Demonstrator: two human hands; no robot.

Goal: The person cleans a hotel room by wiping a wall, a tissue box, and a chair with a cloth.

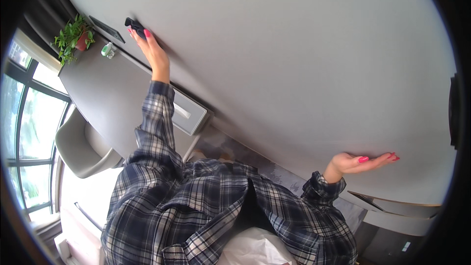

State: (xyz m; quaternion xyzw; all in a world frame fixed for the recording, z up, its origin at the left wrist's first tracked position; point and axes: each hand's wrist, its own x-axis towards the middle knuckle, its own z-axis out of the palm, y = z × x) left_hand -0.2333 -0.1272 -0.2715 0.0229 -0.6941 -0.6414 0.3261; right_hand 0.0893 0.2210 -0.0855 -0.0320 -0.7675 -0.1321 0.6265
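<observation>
My left hand [152,51] is raised against the pale wall [279,59] at the upper left, its fingers around a small black object [136,27] that I cannot identify for sure. At the lower right, my right hand [358,163] is beside the wall with its fingers stretched out and nothing in it. Both sleeves are of plaid cloth. White plastic-like material [257,248] shows at the bottom, in front of my body.
Below my left arm a desk [106,84] bears a tissue box [189,114], a small white and green bottle [108,50] and a potted plant [81,42]. A chair [82,147] stands by the window. A cabinet [393,221] is at the lower right, a dark object [453,110] at the right rim.
</observation>
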